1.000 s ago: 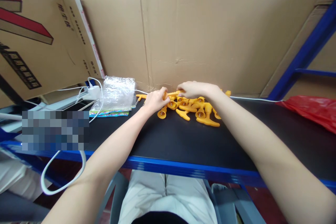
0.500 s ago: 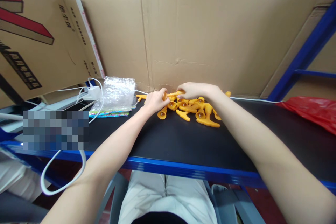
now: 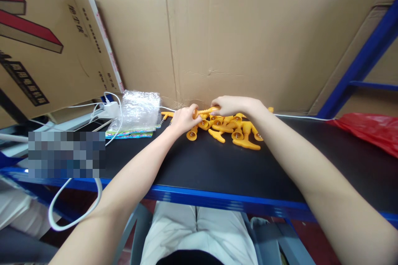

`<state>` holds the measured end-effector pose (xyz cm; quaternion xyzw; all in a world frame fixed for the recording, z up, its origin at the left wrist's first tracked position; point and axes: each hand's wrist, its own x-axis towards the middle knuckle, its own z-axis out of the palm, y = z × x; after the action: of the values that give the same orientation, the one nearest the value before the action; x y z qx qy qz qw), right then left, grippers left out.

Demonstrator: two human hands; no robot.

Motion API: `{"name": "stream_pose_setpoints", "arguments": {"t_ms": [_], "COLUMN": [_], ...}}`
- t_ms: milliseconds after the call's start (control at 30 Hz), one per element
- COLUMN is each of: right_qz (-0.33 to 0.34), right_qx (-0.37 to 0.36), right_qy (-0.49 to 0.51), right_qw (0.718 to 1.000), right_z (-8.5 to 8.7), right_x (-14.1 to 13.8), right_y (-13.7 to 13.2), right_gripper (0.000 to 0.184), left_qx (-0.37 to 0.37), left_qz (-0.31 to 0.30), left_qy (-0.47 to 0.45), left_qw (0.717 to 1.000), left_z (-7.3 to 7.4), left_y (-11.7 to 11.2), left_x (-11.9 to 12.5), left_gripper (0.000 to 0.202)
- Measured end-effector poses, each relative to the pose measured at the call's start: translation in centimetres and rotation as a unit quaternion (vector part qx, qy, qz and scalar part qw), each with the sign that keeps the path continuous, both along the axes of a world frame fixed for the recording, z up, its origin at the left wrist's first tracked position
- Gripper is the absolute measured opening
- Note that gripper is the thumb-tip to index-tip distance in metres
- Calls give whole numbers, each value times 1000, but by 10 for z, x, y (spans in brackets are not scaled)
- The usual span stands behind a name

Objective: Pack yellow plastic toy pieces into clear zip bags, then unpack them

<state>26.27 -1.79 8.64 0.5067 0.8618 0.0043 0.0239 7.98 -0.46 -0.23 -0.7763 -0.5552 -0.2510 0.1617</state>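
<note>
Between my two hands lies a yellow plastic piece with a twisted shaft (image 3: 205, 112), held level just above the pile. My left hand (image 3: 185, 119) is closed around its left end, where a round yellow rim shows by the thumb. At the other end my right hand (image 3: 228, 106) grips it, fingers bent down and partly hidden behind the wrist. Below and beside the hands is a heap of similar yellow T-handled pieces (image 3: 246, 145), several with bell-shaped ends. One such bell-ended piece (image 3: 192, 134) faces me under my left hand. Another yellow piece (image 3: 168, 114), near a small chain, lies left of that hand.
Clear plastic bags (image 3: 139, 109) lie stacked at the left, near a white charger (image 3: 111, 110) with cables. A red plastic bag (image 3: 370, 130) is at the right. Cardboard (image 3: 248, 41) walls the back of the black tabletop (image 3: 211, 169), which has a blue metal front edge (image 3: 224, 201).
My right hand and forearm have shifted very slightly to the right. The grip of both hands on the yellow piece looks the same.
</note>
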Motion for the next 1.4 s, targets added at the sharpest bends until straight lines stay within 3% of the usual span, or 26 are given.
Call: {"name": "stream_pose_setpoints", "arguments": {"t_ms": [133, 367, 600, 933, 1167, 1400], "right_qz": [-8, -11, -19, -36, -37, -25], "right_qx": [1, 29, -23, 7, -32, 5], "right_qy": [-7, -4, -11, -19, -13, -22], "right_qw": [1000, 1000, 999, 999, 999, 999], "right_z": [2, -3, 5, 2, 6, 3], "right_x": [1, 6, 0, 3, -1, 2], "right_y": [-2, 7, -6, -3, -9, -3], "right_gripper": [23, 36, 26, 34, 30, 26], "left_qx": [-1, 1, -10, -2, -4, -2], "left_qz": [-3, -9, -7, -29, -26, -25], "left_qy": [1, -1, 0, -11, -7, -5], "left_qw": [1000, 1000, 1000, 1000, 1000, 1000], "left_z": [0, 1, 1, -1, -2, -2], "left_y": [-1, -1, -1, 0, 1, 2], "left_x": [1, 2, 2, 2, -1, 0], "left_gripper": [36, 37, 36, 35, 33, 33]}}
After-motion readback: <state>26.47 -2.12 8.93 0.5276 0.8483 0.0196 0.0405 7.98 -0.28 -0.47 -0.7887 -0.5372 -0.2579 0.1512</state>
